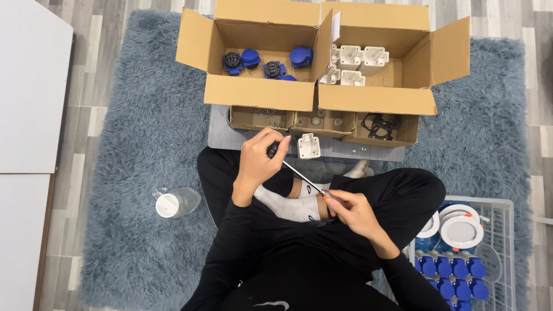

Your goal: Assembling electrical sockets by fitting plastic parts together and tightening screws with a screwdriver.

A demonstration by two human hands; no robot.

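From the head view you sit cross-legged on a shaggy grey-blue rug (132, 173) laid over a grey wood-plank floor (512, 17). A white panel (29, 86) fills the left edge of the frame.

At the top centre stand two open cardboard boxes side by side: the left box (259, 92) holds blue round socket parts (268, 60), the right box (377, 99) holds white plastic housings (354, 63). Just below them a low cardboard tray (322, 124) with three compartments rests on a grey board; the left compartment has small screws, the right one black rubber gaskets (380, 124). A single white housing (309, 145) lies on the board just beside your left hand. A clear plastic bottle (175, 203) lies on the rug at lower left. At lower right a white wire basket (504, 230) holds white round fittings and more blue parts.

Your left hand (259, 164) is at centre, its grip closed around a small black part (272, 151). Your right hand (351, 210) pinches the orange-tipped handle of a slim screwdriver (302, 178), whose shaft runs up-left to the black part. Both boxes stand well beyond your hands; nothing lies between the two hands but the screwdriver.
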